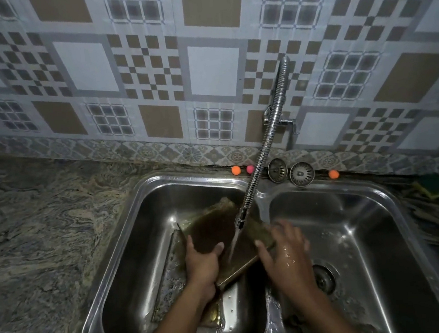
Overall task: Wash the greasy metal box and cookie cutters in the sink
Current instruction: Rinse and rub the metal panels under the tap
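Observation:
A greasy brown metal box [214,230] is tilted in the left sink basin [141,257], under water running from the flexible tap spout [242,218]. My left hand [203,266] grips the box's near left edge, thumb on its inner face. My right hand [285,252], wet and blurred, rests with spread fingers on the box's right edge. A flat metal piece [168,276], perhaps the lid, leans against the basin's left side under the box. No cookie cutters can be made out.
The right basin [357,232] has an open drain [324,277]. Two strainer plugs [290,172] and small orange and pink balls [236,170] lie on the back ledge. A marbled counter [42,227] spreads left; a green sponge [434,185] lies at the far right.

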Demonstrator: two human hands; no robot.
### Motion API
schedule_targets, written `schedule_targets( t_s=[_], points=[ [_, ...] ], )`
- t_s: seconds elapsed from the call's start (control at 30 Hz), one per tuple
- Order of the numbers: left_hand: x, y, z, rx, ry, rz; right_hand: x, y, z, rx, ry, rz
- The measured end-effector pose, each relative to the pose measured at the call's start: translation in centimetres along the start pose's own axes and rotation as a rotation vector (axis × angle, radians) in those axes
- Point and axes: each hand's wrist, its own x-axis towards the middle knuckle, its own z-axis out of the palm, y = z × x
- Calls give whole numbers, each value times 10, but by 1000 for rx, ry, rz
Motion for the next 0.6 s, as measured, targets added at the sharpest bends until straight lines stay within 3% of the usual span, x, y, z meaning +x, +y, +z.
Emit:
schedule_targets(
  t_s=[0.07,0.2,0.27,0.37,0.47,0.53,0.6],
  points=[
    [-4,3,-9,-78,-13,-81,11,-5,-5,334,-22,186],
    [-13,2,-14,-134,-91,-175,22,-25,-4,1274,-255,716],
    [-14,1,-13,-90,-105,-192,20,-31,0,1464,-298,774],
    [-11,-1,-10,199,-119,-104,13,-32,8,1399,-256,719],
    [-10,7,-6,457,-103,112,9,-30,13,1144,-196,518],
    [-22,28,1,388,-201,184,4,-30,15,956,-187,341],
    [-30,45,12,277,-320,149,-2,-34,14,816,-214,187]
  ],
)
